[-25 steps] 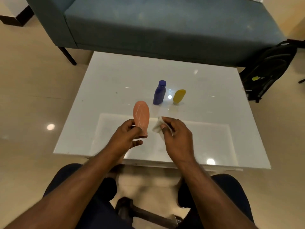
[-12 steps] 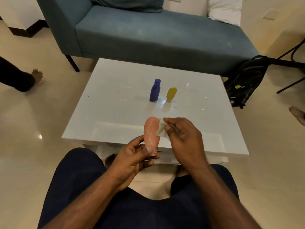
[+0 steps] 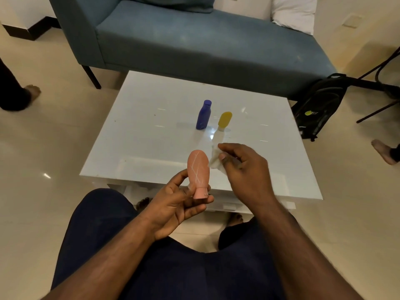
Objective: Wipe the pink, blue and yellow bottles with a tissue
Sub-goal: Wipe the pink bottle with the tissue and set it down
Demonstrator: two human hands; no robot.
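My left hand [image 3: 179, 204] grips the pink bottle [image 3: 197, 169] by its cap end, cap down, over the near edge of the white table [image 3: 151, 135]. The bottle has pale scratch marks on its side. My right hand [image 3: 244, 167] pinches a crumpled white tissue [image 3: 214, 160] against the bottle's upper right side. Farther back on the table stand the blue bottle [image 3: 203, 115], upright with its cap on top, and just to its right the yellow bottle [image 3: 224, 120], standing on its cap.
A blue-grey sofa [image 3: 194, 40] runs behind the table, with a white cushion [image 3: 294, 11] at its right end. A black backpack [image 3: 318, 107] leans on the floor at the right. Other people's feet show at the left [image 3: 32, 90] and right [image 3: 383, 150] edges.
The view has pulled back and the hands have come nearer my lap. The pink bottle stays in my left hand, the tissue now touching its upper right side.
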